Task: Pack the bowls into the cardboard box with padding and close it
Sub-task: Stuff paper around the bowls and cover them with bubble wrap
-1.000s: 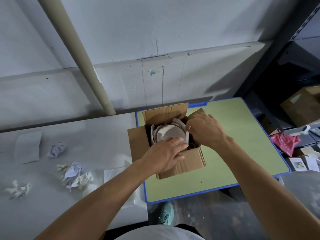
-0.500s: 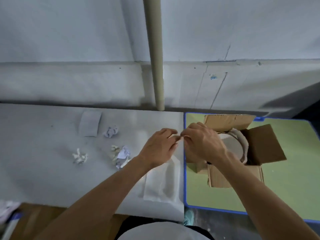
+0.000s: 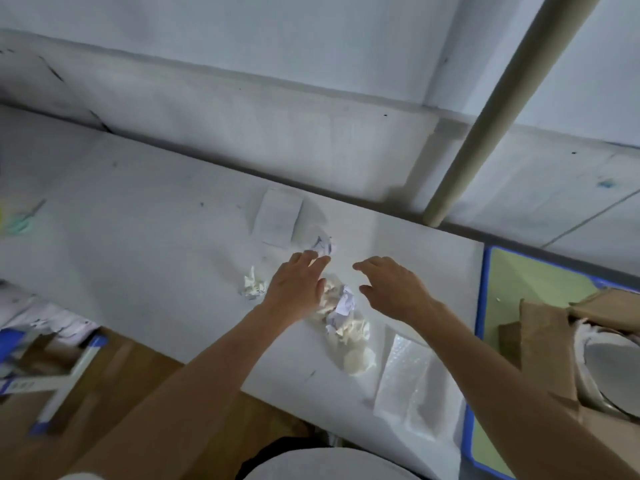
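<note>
The cardboard box (image 3: 543, 341) sits at the lower right edge of the frame on a green table (image 3: 512, 282), flaps up. A pale bowl (image 3: 613, 362) lies inside with something white bunched round its rim. The padding is at the centre, a heap of crumpled paper (image 3: 341, 313) on the white table (image 3: 138, 237). The left hand (image 3: 298, 285) and right hand (image 3: 398, 289) hover on either side of it, fingers spread and loose, holding nothing.

The wads look light and separate, so a two-handed scoop could shed some on the way to the box or knock them off the near table edge. A sweep could also drag the bubble wrap (image 3: 412, 382) lying just beside the heap. Too little padding would probably leave the bowl free to rattle.

The frame's right edge cuts the box off, so the number of bowls and the gaps left to fill cannot be told. Blur hides whether the left fingertips touch the small wad (image 3: 322, 245) above them. A greenish smear at the far left is unreadable.
</note>
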Tool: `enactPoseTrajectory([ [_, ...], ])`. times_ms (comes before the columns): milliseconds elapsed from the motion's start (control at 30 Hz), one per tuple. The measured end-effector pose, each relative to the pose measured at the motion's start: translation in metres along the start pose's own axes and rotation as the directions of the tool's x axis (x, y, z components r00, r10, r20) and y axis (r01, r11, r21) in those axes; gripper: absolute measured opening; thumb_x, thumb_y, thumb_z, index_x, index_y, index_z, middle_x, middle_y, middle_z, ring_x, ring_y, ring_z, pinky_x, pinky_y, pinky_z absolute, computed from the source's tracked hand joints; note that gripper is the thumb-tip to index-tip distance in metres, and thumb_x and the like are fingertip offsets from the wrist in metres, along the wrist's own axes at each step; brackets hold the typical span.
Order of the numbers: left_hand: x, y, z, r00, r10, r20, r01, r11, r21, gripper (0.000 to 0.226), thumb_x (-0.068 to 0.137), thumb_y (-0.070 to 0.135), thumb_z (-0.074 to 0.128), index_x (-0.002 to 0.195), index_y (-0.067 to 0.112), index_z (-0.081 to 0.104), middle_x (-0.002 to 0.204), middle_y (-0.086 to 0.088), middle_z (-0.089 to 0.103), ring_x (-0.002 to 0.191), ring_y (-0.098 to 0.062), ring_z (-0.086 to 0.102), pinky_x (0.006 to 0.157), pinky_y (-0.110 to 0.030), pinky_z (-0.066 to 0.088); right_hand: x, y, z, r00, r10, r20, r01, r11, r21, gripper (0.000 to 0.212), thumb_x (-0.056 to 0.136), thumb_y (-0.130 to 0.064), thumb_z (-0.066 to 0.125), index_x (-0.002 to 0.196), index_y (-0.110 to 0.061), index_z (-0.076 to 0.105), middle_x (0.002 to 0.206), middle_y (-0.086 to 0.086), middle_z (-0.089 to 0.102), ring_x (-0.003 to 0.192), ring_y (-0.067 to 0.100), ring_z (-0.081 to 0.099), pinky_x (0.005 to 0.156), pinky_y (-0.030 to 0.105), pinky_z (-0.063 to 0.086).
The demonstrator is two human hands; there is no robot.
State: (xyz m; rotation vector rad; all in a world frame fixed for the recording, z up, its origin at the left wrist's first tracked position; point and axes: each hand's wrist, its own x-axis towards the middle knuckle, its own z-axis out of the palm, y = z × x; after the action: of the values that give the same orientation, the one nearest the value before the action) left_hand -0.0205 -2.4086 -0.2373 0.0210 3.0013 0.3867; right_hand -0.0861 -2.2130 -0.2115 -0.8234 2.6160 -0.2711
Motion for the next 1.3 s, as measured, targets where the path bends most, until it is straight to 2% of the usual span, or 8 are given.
enactPoseTrajectory([
  [400, 0.059, -0.123, 0.011, 0.952, -0.271, 0.14, 0.263, 0.962, 0.074, 0.063, 0.099, 0.035, 0.049, 0.152, 0.014, 0.02, 0.156, -0.019, 0.018, 0.143, -0.035, 0.021, 0.106, -0.043, 0.039, 0.13, -0.053, 0.025, 0.992, -0.021, 0.124, 0.028, 0.998, -0.054, 0.057, 0.098, -0.036, 0.049, 0.148, -0.016, 0.031, 0.152, 0.003, 0.037, 0.138, 0.024, 0.034, 0.109, 0.04, 0.037],
  [533, 0.093, -0.146, 0.024, 0.939, -0.298, 0.169, 0.285, 0.953, 0.099, 0.071, 0.097, 0.043, 0.053, 0.152, 0.016, 0.017, 0.156, -0.023, 0.016, 0.143, -0.039, 0.02, 0.105, -0.045, 0.04, 0.163, -0.055, 0.029, 0.991, -0.002, 0.134, 0.016, 0.994, -0.104, 0.053, 0.098, -0.038, 0.048, 0.144, -0.014, 0.035, 0.148, 0.007, 0.041, 0.133, 0.027, 0.038, 0.106, 0.041, 0.037],
  [667, 0.116, -0.156, 0.038, 0.931, -0.287, 0.226, 0.28, 0.958, 0.061, 0.088, 0.093, 0.05, 0.058, 0.156, 0.027, 0.001, 0.159, -0.025, 0.005, 0.148, -0.041, 0.013, 0.109, -0.046, 0.037, 0.189, -0.055, 0.034, 0.99, 0.021, 0.141, -0.004, 0.993, -0.117, 0.051, 0.098, -0.038, 0.049, 0.141, -0.014, 0.036, 0.143, 0.009, 0.045, 0.128, 0.028, 0.041, 0.105, 0.04, 0.038],
  [767, 0.125, -0.156, 0.044, 0.928, -0.301, 0.221, 0.294, 0.954, 0.065, 0.094, 0.089, 0.049, 0.064, 0.156, 0.033, 0.0, 0.154, -0.03, 0.015, 0.142, -0.043, 0.022, 0.107, -0.045, 0.037, 0.202, -0.059, 0.04, 0.989, 0.042, 0.141, -0.024, 0.992, -0.124, 0.049, 0.098, -0.038, 0.048, 0.138, -0.013, 0.038, 0.137, 0.01, 0.049, 0.127, 0.028, 0.038, 0.102, 0.039, 0.039],
  [967, 0.124, -0.146, 0.037, 0.967, -0.232, 0.102, 0.222, 0.97, 0.099, 0.073, 0.093, 0.034, 0.063, 0.153, 0.028, 0.021, 0.118, -0.013, 0.05, 0.101, -0.029, 0.058, 0.085, -0.037, 0.047, 0.203, -0.062, 0.045, 0.994, 0.03, 0.11, -0.02, 0.996, -0.086, 0.045, 0.097, -0.036, 0.048, 0.134, -0.012, 0.041, 0.132, 0.01, 0.054, 0.126, 0.028, 0.037, 0.102, 0.038, 0.037],
  [1067, 0.115, -0.135, 0.029, 0.978, -0.21, 0.008, 0.209, 0.975, 0.074, 0.055, 0.096, 0.029, 0.056, 0.146, 0.024, 0.034, 0.107, -0.008, 0.06, 0.094, -0.027, 0.062, 0.079, -0.035, 0.047, 0.194, -0.058, 0.037, 0.995, 0.053, 0.086, -0.053, 0.999, -0.005, 0.048, 0.098, -0.037, 0.048, 0.139, -0.014, 0.039, 0.136, 0.008, 0.053, 0.129, 0.027, 0.038, 0.105, 0.038, 0.035],
  [1167, 0.107, -0.115, 0.015, 0.977, -0.177, -0.122, 0.186, 0.98, 0.065, 0.043, 0.094, 0.03, 0.057, 0.135, 0.02, 0.048, 0.098, -0.005, 0.064, 0.081, -0.023, 0.062, 0.069, -0.031, 0.046, 0.18, -0.054, 0.024, 0.993, 0.114, 0.036, -0.119, 0.974, 0.195, 0.053, 0.1, -0.037, 0.048, 0.147, -0.018, 0.033, 0.141, 0.005, 0.052, 0.131, 0.027, 0.043, 0.108, 0.042, 0.038],
  [1300, 0.096, -0.074, -0.005, 0.971, -0.091, -0.221, 0.11, 0.991, 0.073, 0.044, 0.09, 0.035, 0.064, 0.128, 0.015, 0.057, 0.094, -0.006, 0.067, 0.075, -0.022, 0.061, 0.064, -0.032, 0.053, 0.15, -0.046, 0.001, 0.974, 0.225, -0.011, -0.18, 0.805, 0.565, 0.047, 0.103, -0.04, 0.038, 0.147, -0.024, 0.033, 0.134, 0.005, 0.059, 0.113, 0.024, 0.061, 0.1, 0.035, 0.049],
])
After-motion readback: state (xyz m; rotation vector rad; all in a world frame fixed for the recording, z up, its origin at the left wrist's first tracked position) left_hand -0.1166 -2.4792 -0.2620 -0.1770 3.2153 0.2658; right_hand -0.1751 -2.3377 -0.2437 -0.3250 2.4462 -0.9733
